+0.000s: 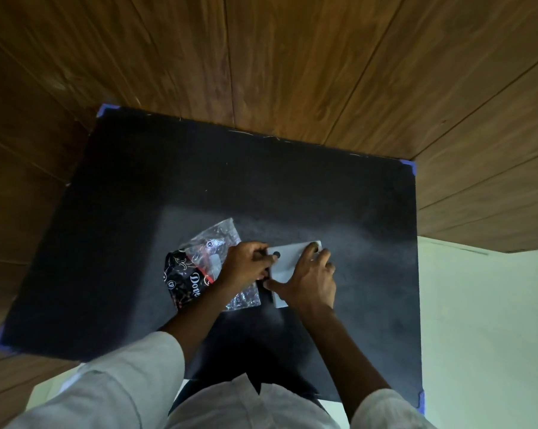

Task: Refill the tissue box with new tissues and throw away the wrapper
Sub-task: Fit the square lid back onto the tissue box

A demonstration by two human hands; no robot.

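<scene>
On a black mat (199, 187), taped at its corners with blue tape (409, 166), a flat white tissue box (287, 264) lies a little toward 5 o'clock from the mat's centre. Its long axis runs from about 7 o'clock up to 1 o'clock, the far short end pointing to 1 o'clock, where a small dark round spot marks the corner; a second dark spot sits near the 10 o'clock corner.

The right hand (311, 281) lies spread and flat over the box, fingers reaching toward 12 o'clock and the thumb stretched to 9 o'clock along the box's near-left edge, pressing rather than gripping. The left hand (246, 263) is curled at the box's 9 o'clock edge, fingertips pinched against that edge; what exactly they hold cannot be made out.

Just beside the box at 9 o'clock, partly under the left wrist, lies the wrapper (199, 267), crinkled clear plastic with a black printed part toward 7 o'clock. Its long axis also slants from 7 to 1 o'clock.
</scene>
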